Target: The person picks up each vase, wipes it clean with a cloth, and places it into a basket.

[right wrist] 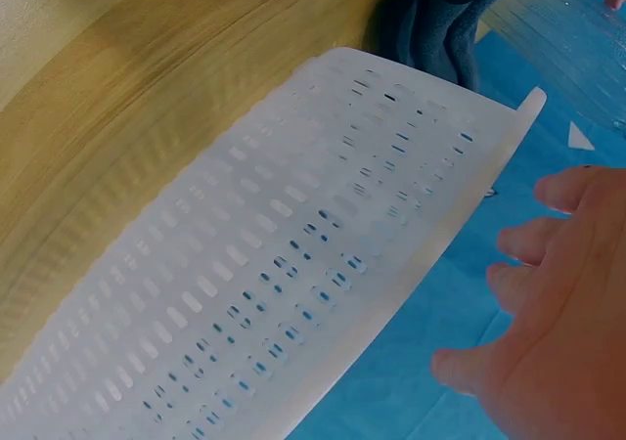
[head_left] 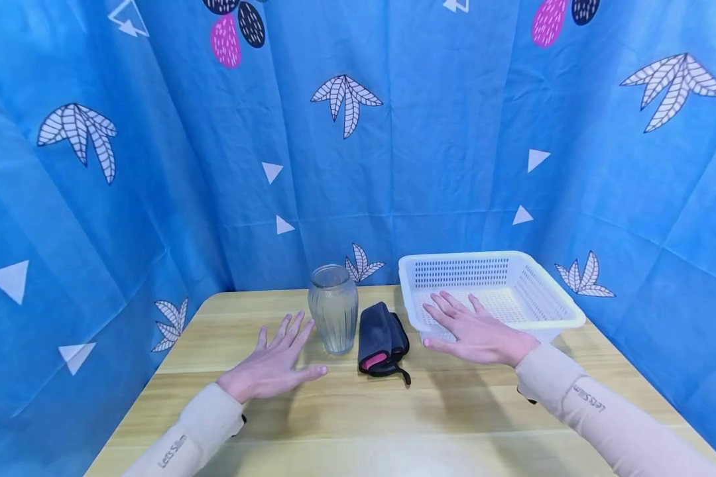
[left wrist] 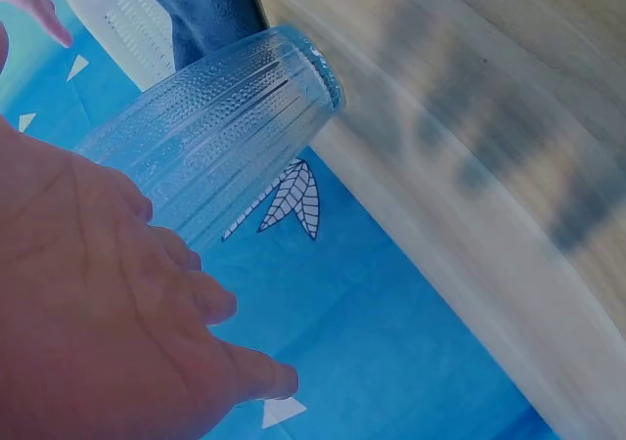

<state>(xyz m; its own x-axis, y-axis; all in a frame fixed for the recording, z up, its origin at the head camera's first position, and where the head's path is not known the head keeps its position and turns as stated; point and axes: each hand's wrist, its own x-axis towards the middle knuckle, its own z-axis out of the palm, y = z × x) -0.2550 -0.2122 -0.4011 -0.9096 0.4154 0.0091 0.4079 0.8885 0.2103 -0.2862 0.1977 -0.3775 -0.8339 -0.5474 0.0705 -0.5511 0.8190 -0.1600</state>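
Observation:
My left hand (head_left: 274, 363) hovers above the table with its fingers spread, holding nothing. Just beyond its fingertips stands an upright ribbed clear glass vase (head_left: 333, 311), which also shows in the left wrist view. To the right of the vase lies a folded dark grey cloth (head_left: 382, 336) with black edging, a bit of pink and a small black loop. My right hand (head_left: 477, 331), fingers spread, is held over the near left side of a white perforated plastic basket (head_left: 549, 323). It grips nothing, and in the right wrist view the hand is apart from the basket (right wrist: 323, 225).
A light wooden table (head_left: 358, 424) bears all these things. Blue patterned curtain (head_left: 441, 146) hangs close behind the table and along both sides. The basket stands at the back right, near the table's edge.

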